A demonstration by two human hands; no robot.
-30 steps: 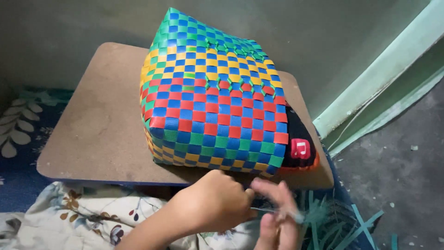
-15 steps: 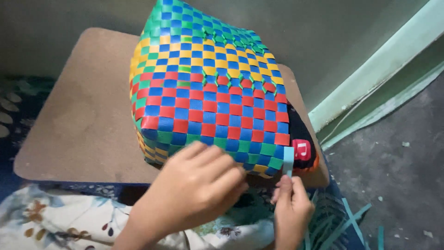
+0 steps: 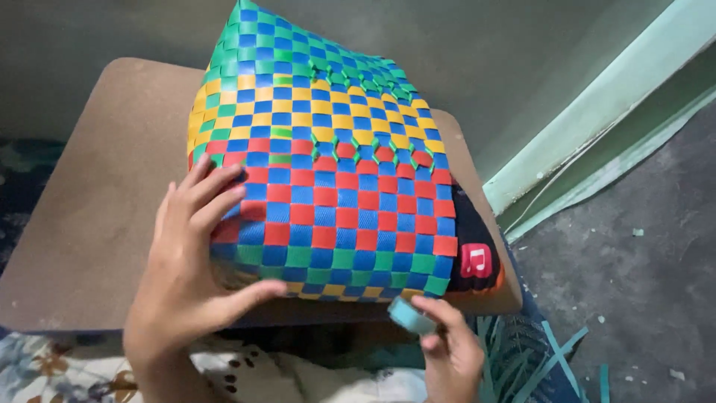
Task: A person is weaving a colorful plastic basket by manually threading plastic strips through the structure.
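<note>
Head view: woven strap basket (image 3: 328,172) lies tipped on brown board (image 3: 97,216), long axis running 7 to 1 o'clock. Left hand (image 3: 190,269) is spread flat on its 8 o'clock corner, nothing gripped. Right hand (image 3: 447,347) pinches teal strap end (image 3: 410,315) at 5 o'clock. Judged light, springy, slick; best held at corners.

A home craft corner is showing: bare concrete floor (image 3: 634,298), green-painted wall base (image 3: 597,112), floral cloth (image 3: 45,366) lying near left.
</note>
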